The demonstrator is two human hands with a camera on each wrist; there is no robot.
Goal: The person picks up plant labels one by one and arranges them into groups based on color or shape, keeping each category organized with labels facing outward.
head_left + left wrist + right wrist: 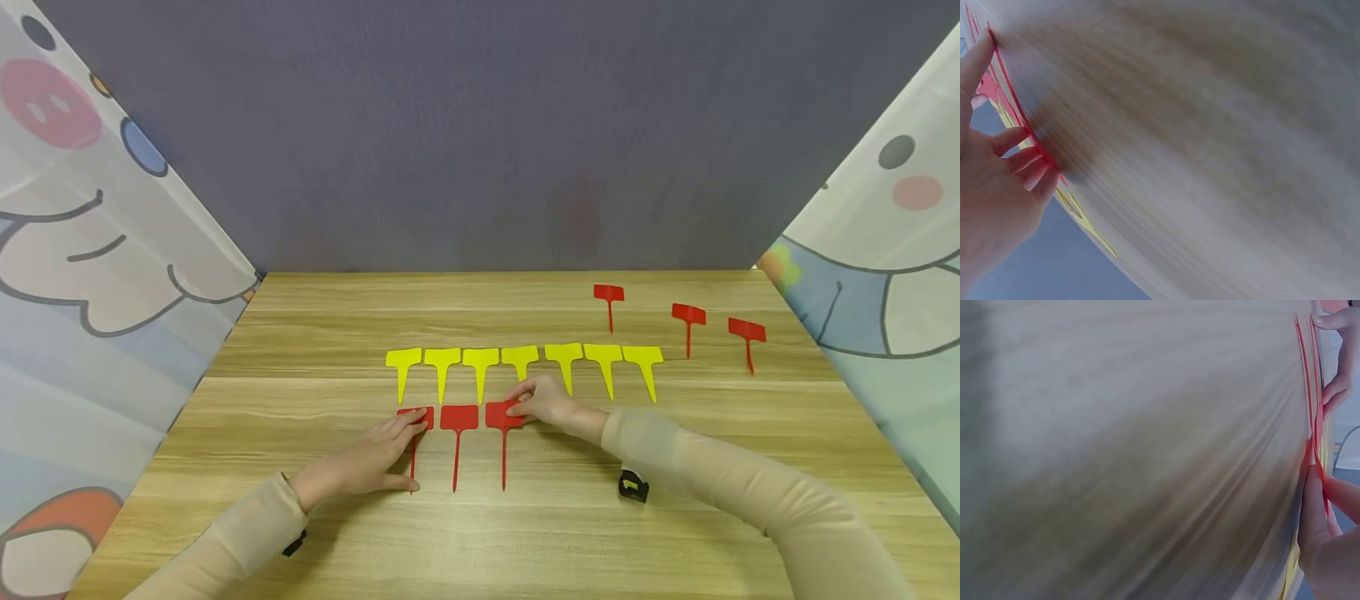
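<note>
Three red T-shaped plant labels lie in a row in the head view, stems toward the person. My left hand (367,460) rests on the leftmost red label (413,454), fingers extended over its head and thumb by the stem's tip. The middle red label (459,417) lies untouched. With thumb and fingers, my right hand (553,405) pinches the right edge of the third red label (498,415). Just beyond them runs a row of several yellow plant labels (480,358); the right hand partly covers a few stems. The left wrist view shows the left fingertips (1047,178) on the red label.
Three more red labels lie apart at the table's far right, one of them a red label (688,315). The wooden table (300,333) meets a grey panel (480,150) at the back. Cartoon-printed cloths (885,250) hang at both sides.
</note>
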